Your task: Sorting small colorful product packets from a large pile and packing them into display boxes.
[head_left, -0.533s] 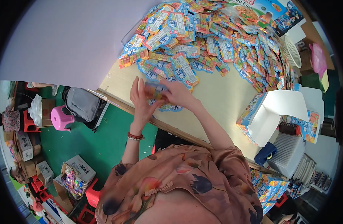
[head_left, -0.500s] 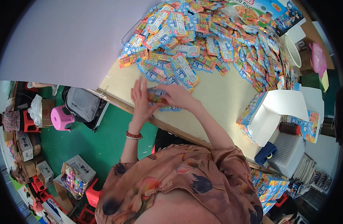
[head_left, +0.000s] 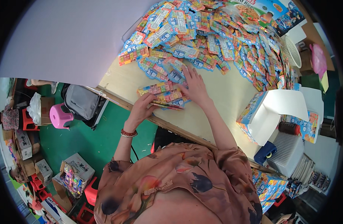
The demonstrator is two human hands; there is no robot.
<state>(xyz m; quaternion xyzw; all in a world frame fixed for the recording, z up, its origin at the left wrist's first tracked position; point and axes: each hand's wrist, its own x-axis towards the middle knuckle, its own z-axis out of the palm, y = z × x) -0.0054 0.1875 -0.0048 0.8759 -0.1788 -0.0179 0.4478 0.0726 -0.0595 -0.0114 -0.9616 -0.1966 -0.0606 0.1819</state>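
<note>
Flat candy packets (head_left: pixel 165 35) with blue scalloped tops and rows of coloured sweets lie in a big heap on the table. My left hand (head_left: pixel 141 110) is closed on a thin candy packet (head_left: pixel 167 106) seen nearly edge-on near the table's front edge; whether it is one or more I cannot tell. Just beyond it, a few packets (head_left: pixel 156 89) lie on the tabletop. My right hand (head_left: pixel 196 87) has its fingers stretched out and apart, fingertips on a blurred packet (head_left: pixel 174 70) at the heap's near edge.
An open white-lined display box (head_left: pixel 270 112) stands on the table's right side. Beyond it are a tape dispenser (head_left: pixel 266 153), a white basket (head_left: pixel 292 52) and a clear plastic tray (head_left: pixel 287 149). A pale panel (head_left: pixel 67 41) covers the left. A pink stool (head_left: pixel 61 115) stands on the green floor.
My hands were together around a packet; they have parted. The left has drawn slightly nearer with a packet, and the right has reached out to the heap, where a packet has shifted left.
</note>
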